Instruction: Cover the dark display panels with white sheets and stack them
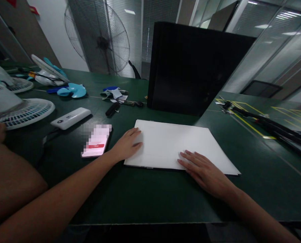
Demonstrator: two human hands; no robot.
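A flat white rectangular panel (165, 141), perhaps stacked sheets, lies on the green table (140, 199) in front of me. My left hand (127, 144) rests on the panel's left edge, thumb and fingers apart. Across the panel's front edge, toward the right, my right hand (203, 170) lies flat with fingers stretched out. Neither hand grips anything. Just left of my left hand is a phone (97, 140) with a lit, blurred screen. What lies beneath the panel is hidden, apart from a thin dark edge.
A large black panel (190, 67) stands upright behind the white one. Fan parts, including a white grille (29, 111) and blue blades (73, 90), lie at left near a white power bank (71, 118). Dark strips (264, 121) lie at right. Another person's arm (11, 182) enters at left.
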